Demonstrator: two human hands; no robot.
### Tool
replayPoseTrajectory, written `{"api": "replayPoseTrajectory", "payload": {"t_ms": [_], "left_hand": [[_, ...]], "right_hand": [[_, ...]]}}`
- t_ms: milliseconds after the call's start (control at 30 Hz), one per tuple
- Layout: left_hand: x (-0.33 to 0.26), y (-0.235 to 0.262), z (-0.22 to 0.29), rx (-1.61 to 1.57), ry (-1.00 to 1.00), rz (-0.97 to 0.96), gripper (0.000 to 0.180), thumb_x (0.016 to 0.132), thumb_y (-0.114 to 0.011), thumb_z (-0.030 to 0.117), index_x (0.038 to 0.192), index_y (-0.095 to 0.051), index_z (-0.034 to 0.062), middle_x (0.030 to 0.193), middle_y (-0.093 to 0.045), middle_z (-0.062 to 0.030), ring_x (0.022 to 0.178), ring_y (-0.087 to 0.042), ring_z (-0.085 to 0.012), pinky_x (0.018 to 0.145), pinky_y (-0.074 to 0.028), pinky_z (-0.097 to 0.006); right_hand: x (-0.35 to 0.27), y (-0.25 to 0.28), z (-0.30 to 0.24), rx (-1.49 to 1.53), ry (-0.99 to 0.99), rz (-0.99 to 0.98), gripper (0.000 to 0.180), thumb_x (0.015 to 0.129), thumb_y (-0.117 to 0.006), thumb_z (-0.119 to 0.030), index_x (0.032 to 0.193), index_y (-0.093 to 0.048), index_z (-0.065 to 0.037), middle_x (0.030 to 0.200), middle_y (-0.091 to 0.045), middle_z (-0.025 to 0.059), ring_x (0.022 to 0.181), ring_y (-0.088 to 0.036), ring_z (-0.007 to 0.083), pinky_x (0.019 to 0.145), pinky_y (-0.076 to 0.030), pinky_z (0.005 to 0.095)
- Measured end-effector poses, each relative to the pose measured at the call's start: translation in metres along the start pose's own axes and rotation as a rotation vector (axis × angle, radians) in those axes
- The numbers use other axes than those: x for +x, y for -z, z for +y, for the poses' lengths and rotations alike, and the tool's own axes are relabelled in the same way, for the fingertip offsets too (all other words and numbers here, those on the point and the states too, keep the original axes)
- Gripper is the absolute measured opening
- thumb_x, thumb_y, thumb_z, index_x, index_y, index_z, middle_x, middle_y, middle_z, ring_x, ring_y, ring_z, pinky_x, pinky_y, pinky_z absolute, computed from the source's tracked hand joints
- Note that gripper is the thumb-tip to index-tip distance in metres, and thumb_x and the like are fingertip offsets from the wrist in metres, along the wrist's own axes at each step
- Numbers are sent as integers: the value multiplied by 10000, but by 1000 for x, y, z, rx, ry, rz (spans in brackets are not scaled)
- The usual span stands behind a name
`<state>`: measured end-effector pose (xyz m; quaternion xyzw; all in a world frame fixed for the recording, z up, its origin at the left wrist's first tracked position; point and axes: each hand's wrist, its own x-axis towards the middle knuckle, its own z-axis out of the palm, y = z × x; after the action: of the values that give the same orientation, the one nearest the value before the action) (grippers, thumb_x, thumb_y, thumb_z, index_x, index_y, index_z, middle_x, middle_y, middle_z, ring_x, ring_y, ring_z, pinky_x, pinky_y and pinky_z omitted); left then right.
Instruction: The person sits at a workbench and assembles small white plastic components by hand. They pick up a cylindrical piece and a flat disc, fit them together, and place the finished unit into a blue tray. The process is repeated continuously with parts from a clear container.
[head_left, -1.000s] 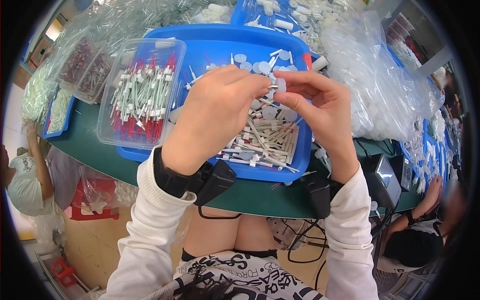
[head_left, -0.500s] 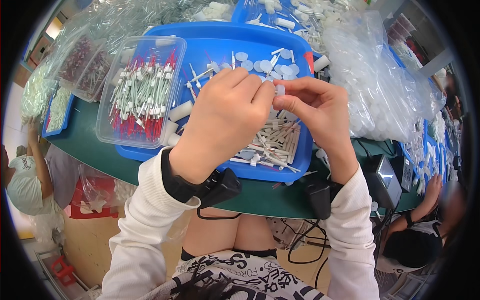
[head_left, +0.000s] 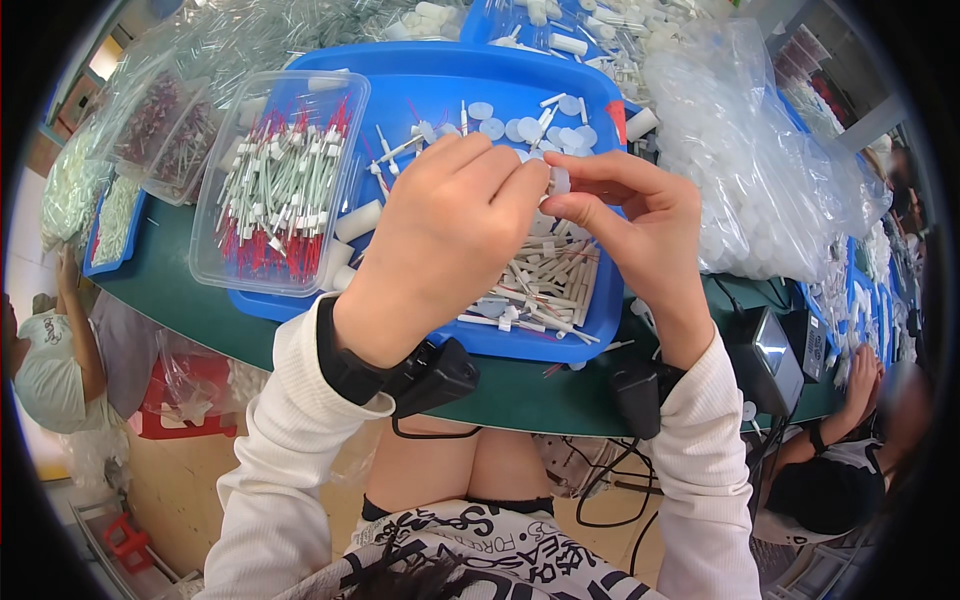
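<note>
Over the blue tray (head_left: pixel 400 75), both my hands meet. My right hand (head_left: pixel 645 225) pinches a small round translucent white plastic piece (head_left: pixel 559 181) between thumb and forefinger. Right up against that piece, my left hand (head_left: pixel 440 245) is closed with its fingers curled; what it grips is hidden behind the knuckles. In the tray under and beyond my hands lie loose translucent discs (head_left: pixel 572 138) and many white tubes with thin wires (head_left: pixel 555 285). A clear plastic box (head_left: pixel 205 255) full of white-and-red wired parts (head_left: pixel 280 185) sits on the tray's left side.
A large clear bag of white pieces (head_left: pixel 740 190) lies right of the tray on the green table (head_left: pixel 160 260). Black boxes (head_left: pixel 770 350) with cables stand at the right edge. Clear bags (head_left: pixel 260 35) are piled at the back. Other people work at both sides.
The right fingertips have shifted slightly, and more of the round translucent piece shows between them. My left hand has moved very little and stays closed.
</note>
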<state>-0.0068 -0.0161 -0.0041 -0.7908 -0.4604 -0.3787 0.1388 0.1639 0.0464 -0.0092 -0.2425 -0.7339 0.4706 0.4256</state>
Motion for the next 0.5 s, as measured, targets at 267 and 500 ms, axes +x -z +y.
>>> {"api": "replayPoseTrajectory", "payload": {"t_ms": [267, 500], "left_hand": [[-3, -5, 1, -143, 98, 20, 187, 650, -577, -32, 832, -591, 6, 717, -569, -108, 695, -570, -282, 641, -466, -375], [-2, -4, 3, -61, 68, 6, 192, 650, -578, -33, 837, -589, 9, 727, -576, -102, 710, -574, -279, 658, -463, -372]], "right_hand": [[3, 5, 3, -156, 144, -9, 226, 747, -731, -7, 969, -692, 13, 872, -707, 82, 817, -687, 165, 748, -530, 252], [2, 4, 2, -76, 67, -5, 228, 742, -734, -8, 965, -693, 18, 874, -706, 82, 805, -683, 159, 750, -530, 255]]}}
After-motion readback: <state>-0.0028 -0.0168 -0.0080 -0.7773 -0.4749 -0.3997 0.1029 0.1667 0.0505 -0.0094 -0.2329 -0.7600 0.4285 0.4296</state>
